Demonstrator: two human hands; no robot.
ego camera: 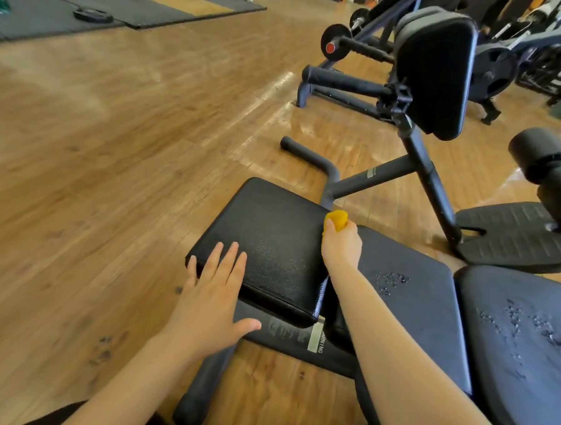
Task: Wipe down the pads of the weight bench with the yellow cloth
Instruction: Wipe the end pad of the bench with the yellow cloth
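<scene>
**Cloth at the seat pad's far edge, other pads showing droplets**

Our right hand (pixel 342 244) grips the yellow cloth (pixel 336 219) bunched in a fist, pressed at the far right edge of the seat pad (pixel 264 244), by the gap before the middle pad (pixel 411 300). Our left hand (pixel 214 293) lies flat with fingers spread on the seat pad's near corner — steadying it, we judge.

Progress looks early: the seat pad carries only a fine sheen of specks, while the middle pad and the back pad (pixel 522 348) beside it show clusters of droplets, so we judge both still need wiping.

The bench stands on a worn wooden floor (pixel 113 158). Beyond it stand another black padded machine (pixel 436 74), plate-loaded equipment and dark rubber mats (pixel 88 0) — a gym floor.
</scene>
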